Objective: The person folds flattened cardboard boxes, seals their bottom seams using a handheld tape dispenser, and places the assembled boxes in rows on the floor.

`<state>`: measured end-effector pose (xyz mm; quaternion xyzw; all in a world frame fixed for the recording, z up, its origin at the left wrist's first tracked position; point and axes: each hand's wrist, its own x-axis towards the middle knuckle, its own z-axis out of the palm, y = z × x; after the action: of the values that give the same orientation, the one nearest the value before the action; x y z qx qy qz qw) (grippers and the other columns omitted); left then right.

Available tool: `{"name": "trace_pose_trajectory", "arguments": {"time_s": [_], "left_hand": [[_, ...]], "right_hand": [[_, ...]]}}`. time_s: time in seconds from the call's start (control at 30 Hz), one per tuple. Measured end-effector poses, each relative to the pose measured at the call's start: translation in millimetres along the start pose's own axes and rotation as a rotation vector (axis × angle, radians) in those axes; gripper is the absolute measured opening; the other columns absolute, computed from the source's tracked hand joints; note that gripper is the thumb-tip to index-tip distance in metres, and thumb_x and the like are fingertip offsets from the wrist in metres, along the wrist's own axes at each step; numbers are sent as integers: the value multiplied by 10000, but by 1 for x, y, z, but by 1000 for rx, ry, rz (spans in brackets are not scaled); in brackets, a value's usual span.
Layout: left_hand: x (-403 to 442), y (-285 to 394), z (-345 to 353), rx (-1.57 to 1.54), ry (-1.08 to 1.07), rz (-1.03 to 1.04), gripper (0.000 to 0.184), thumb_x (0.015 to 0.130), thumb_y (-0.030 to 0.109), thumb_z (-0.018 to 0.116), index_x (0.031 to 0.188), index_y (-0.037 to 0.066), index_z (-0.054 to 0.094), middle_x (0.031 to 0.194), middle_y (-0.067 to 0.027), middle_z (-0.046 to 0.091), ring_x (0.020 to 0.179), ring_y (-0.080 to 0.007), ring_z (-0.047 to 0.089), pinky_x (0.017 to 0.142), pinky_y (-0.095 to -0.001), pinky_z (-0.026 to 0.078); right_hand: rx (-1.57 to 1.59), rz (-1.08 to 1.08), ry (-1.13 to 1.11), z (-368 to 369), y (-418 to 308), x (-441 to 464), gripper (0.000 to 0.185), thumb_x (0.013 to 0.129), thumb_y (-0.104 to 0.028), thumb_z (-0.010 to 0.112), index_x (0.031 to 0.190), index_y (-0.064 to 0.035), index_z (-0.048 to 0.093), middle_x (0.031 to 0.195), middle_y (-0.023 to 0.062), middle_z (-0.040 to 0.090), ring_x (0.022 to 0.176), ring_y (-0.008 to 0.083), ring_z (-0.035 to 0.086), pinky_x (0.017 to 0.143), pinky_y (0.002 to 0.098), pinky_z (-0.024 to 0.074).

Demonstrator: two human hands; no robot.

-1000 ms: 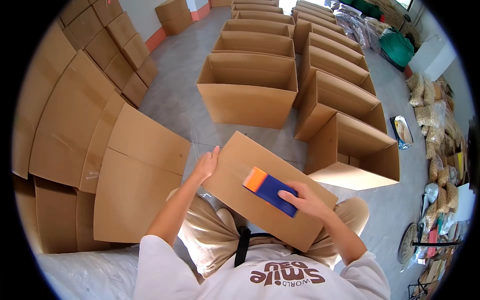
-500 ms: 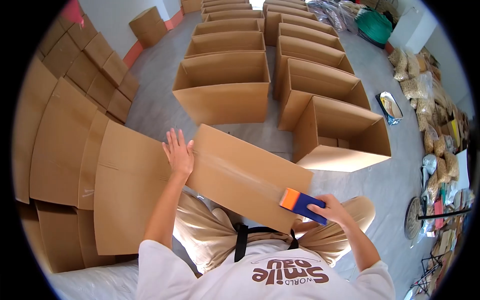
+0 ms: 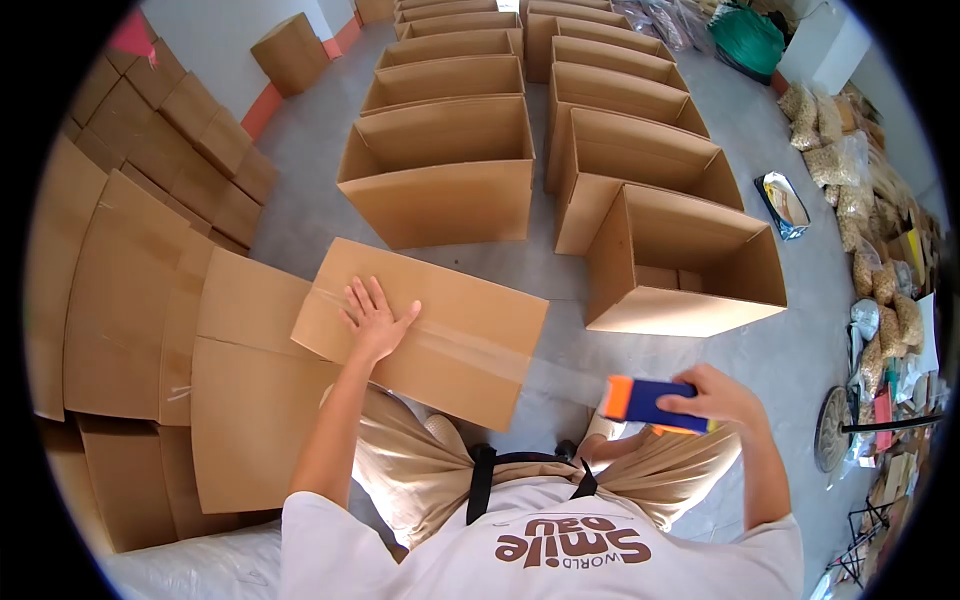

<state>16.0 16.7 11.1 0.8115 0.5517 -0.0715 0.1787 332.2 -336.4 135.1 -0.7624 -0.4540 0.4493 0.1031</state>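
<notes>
In front of me lies a cardboard box (image 3: 470,305), tilted, with a strip of clear tape running along its upper face. My left hand (image 3: 376,325) presses on that face near its left end, fingers spread. Out past the box's right edge, my right hand (image 3: 715,396) grips a blue and orange tape dispenser (image 3: 650,402). A faint, see-through length of tape (image 3: 570,378) seems to span the gap between box and dispenser.
Two rows of open boxes, including one at left (image 3: 435,200) and one at right (image 3: 690,300), extend ahead. Flattened cardboard (image 3: 265,420) leans at my left. Stuffed bags (image 3: 838,165) line the right wall; a round metal base (image 3: 832,430) stands nearer.
The box has shifted left. My left hand now lies further onto its upper face. My right hand has moved right with the dispenser, off the box and beyond its edge.
</notes>
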Motion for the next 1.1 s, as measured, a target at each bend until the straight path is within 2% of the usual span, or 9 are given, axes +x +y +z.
{"name": "trace_pose_trajectory", "arguments": {"time_s": [0.17,0.3,0.6,0.7,0.77,0.8,0.87,0.93,1.1], "left_hand": [[-3,2,-8,9,-63,18,1207,692,789,461,1420,10,-104,1470,-229,-182,1358,-364,-199,1052,-586,-71],[0,-1,-4,52,-35,-5,1201,691,783,473,1426,23,-95,1475,-213,-183,1360,-358,-198,1051,-589,-68],[4,-6,-8,36,30,-28,1176,687,791,457,1440,34,-35,1495,-182,-141,1374,-338,-166,1054,-594,-44],[20,-29,-27,-45,-43,-32,1085,729,751,459,1446,44,55,1506,-192,2,1390,-352,-27,1075,-565,11],[41,-67,-65,-1030,-341,159,980,751,704,490,1428,57,201,1477,-197,181,1369,-332,167,1073,-549,98],[54,-90,-66,-1030,-329,161,980,751,704,490,1428,57,201,1477,-197,181,1369,-332,167,1073,-549,98],[85,-127,-53,-180,507,-78,954,709,685,567,1370,37,340,1402,-206,339,1314,-295,309,1063,-478,202],[59,-110,-39,-148,429,-145,949,670,678,611,1323,22,399,1355,-210,397,1274,-293,366,1027,-441,272],[35,-108,-22,-419,310,-9,827,573,616,735,1090,-7,563,1080,-190,597,1014,-307,572,838,-372,456]], "right_hand": [[-347,244,-120,39,5,47,629,748,-593,570,794,25,675,669,186,629,658,301,626,639,386,492],[-185,90,71,139,-35,172,510,745,-502,610,699,3,672,674,165,651,666,299,645,645,383,514],[-320,21,190,235,-4,174,488,732,-481,628,792,1,679,807,198,653,785,354,636,696,435,513],[-270,58,98,225,-6,149,450,772,-457,587,952,-54,674,829,200,651,807,359,634,694,441,510],[-14,119,311,200,7,133,498,786,-461,602,777,34,663,777,213,649,691,337,644,644,402,512],[141,129,329,193,26,138,496,816,-440,588,787,52,649,780,206,654,664,311,651,620,387,512],[285,125,352,182,33,147,494,845,-419,575,797,69,635,782,199,658,636,285,659,596,372,511],[1068,84,496,168,13,140,452,889,-359,547,901,90,596,783,163,663,629,253,667,561,360,509],[1052,79,653,171,-6,151,418,903,-337,537,1021,63,554,828,120,649,709,188,617,640,318,482]]}}
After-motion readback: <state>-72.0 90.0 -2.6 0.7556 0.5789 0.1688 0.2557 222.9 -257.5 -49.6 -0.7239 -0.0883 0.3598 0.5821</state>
